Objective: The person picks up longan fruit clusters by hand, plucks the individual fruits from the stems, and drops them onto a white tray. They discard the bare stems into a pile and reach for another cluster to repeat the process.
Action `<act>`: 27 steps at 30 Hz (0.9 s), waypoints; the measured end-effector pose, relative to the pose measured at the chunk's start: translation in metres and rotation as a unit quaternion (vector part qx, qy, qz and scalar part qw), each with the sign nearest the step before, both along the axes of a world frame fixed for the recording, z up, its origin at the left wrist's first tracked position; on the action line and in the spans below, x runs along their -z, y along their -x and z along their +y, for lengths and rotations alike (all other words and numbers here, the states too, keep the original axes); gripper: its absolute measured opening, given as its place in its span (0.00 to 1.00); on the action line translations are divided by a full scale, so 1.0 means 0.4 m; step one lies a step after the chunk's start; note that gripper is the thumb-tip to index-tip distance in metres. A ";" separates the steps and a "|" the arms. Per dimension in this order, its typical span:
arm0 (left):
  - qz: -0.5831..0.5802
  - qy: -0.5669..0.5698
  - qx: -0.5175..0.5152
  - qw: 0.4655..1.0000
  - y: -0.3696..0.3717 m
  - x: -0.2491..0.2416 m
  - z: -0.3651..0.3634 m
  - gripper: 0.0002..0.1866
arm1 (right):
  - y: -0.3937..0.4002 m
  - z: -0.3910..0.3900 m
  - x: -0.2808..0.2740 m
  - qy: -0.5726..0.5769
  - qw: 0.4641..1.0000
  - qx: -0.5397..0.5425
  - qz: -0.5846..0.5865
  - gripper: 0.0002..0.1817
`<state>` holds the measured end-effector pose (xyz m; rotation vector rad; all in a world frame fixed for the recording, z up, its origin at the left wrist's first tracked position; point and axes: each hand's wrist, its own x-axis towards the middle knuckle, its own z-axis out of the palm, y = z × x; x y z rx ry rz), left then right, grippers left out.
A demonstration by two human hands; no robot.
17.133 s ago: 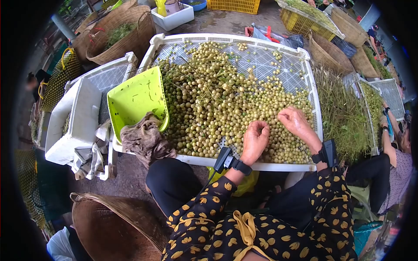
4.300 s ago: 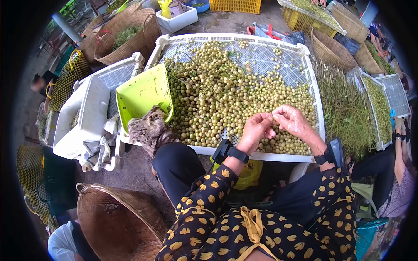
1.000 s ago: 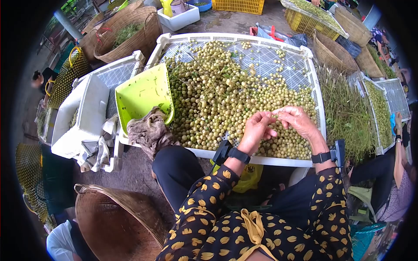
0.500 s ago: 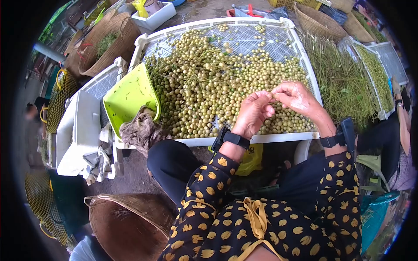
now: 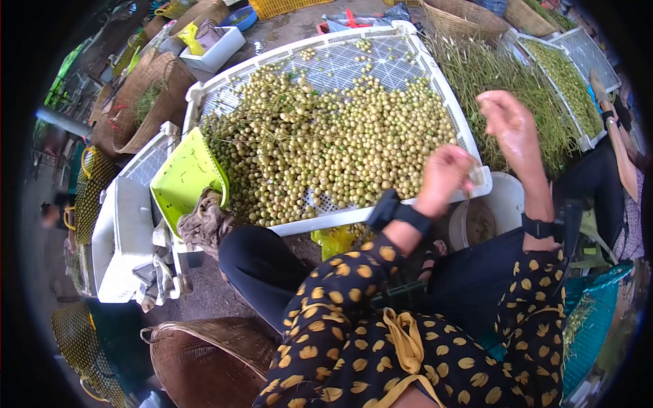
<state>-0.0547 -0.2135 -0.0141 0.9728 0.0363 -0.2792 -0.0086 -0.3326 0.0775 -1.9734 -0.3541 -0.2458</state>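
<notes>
The left hand (image 5: 445, 178) is curled loosely over the near right corner of the white mesh tray (image 5: 320, 221), its fingers bent in; whether they pinch a fruit or a bit of stem I cannot tell, since the knuckles hide the tips. The right hand (image 5: 511, 126) is lifted at about 2 o'clock from the left, above the pile of green stems (image 5: 500, 71) beside the tray. Its fingers are partly closed and blurred, so any hold there cannot be told either.

The small yellow-green fruits (image 5: 333, 146) lie loose across most of the tray, thickest from the middle toward 9 o'clock, where some twiggy clusters appear to be on their stalks. Judged from that, much of the picking looks done, with the stalked clusters near the lime-green scoop (image 5: 183, 178) left to strip. The far corner at 12 o'clock shows bare mesh with scattered fruits. A white bucket (image 5: 500, 204) stands just below the tray's right corner, and a brown cloth (image 5: 204, 221) lies against the scoop.
</notes>
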 end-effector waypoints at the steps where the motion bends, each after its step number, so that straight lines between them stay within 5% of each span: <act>1: -0.015 -0.023 0.024 0.999 0.008 0.012 -0.050 0.07 | 0.001 -0.004 -0.012 -0.031 0.999 0.013 -0.008 0.08; 2: -0.210 -0.169 -0.039 0.962 0.004 0.091 -0.134 0.11 | 0.001 -0.008 -0.018 -0.028 0.999 0.022 -0.006 0.08; 3: -0.390 -0.307 -0.099 0.862 -0.001 0.164 -0.184 0.14 | 0.000 -0.010 -0.023 -0.026 0.999 0.031 -0.005 0.08; 6: -0.286 -0.314 0.039 0.904 0.065 0.051 -0.131 0.15 | -0.009 -0.014 -0.011 0.001 1.000 0.025 -0.011 0.08; 13: -0.231 -0.329 -0.042 0.915 0.015 0.017 0.178 0.10 | -0.049 -0.008 -0.050 0.103 0.978 0.095 -0.154 0.09; 15: -0.167 -0.368 -0.057 0.913 0.002 0.010 0.301 0.09 | -0.175 -0.081 0.055 0.276 0.889 0.203 -0.305 0.12; 18: -0.242 -0.591 -0.160 0.752 -0.024 0.026 0.487 0.09 | -0.143 -0.031 0.098 0.505 0.769 0.345 -0.183 0.11; 21: -0.117 -0.681 -0.180 0.700 -0.034 0.007 0.616 0.09 | -0.131 0.073 0.018 0.399 0.889 0.116 -0.195 0.10; 25: -0.074 -0.681 -0.370 0.627 -0.113 0.054 0.742 0.11 | -0.122 0.212 0.062 0.300 0.953 -0.029 -0.018 0.11; 26: -0.090 -0.695 -0.394 0.594 -0.144 0.089 0.771 0.12 | -0.117 0.232 0.091 0.312 0.946 -0.042 -0.069 0.09; 27: -0.040 -0.593 -0.389 0.704 -0.165 0.080 0.778 0.13 | -0.112 0.251 0.105 0.321 0.941 -0.073 -0.083 0.09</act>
